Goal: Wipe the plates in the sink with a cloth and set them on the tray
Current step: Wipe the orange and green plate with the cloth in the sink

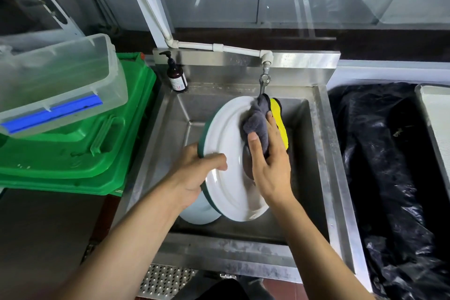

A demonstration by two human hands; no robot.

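A large white oval plate [227, 161] with a dark green underside is held tilted above the steel sink [314, 143]. My left hand [197, 173] grips its left rim, thumb on the white face. My right hand [270, 161] presses a grey cloth [255, 120] with a yellow side against the plate's right half. Below my left hand, part of a second white plate [197, 212] shows in the sink basin. At the far right edge lies a pale tray [435, 114].
A brown pump bottle [176, 75] stands at the sink's back left corner. The tap [264, 79] hangs just above the cloth. Green crates [80, 148] with a clear plastic bin [60, 85] on top are stacked left of the sink. Black plastic sheeting [384, 165] lies to the right.
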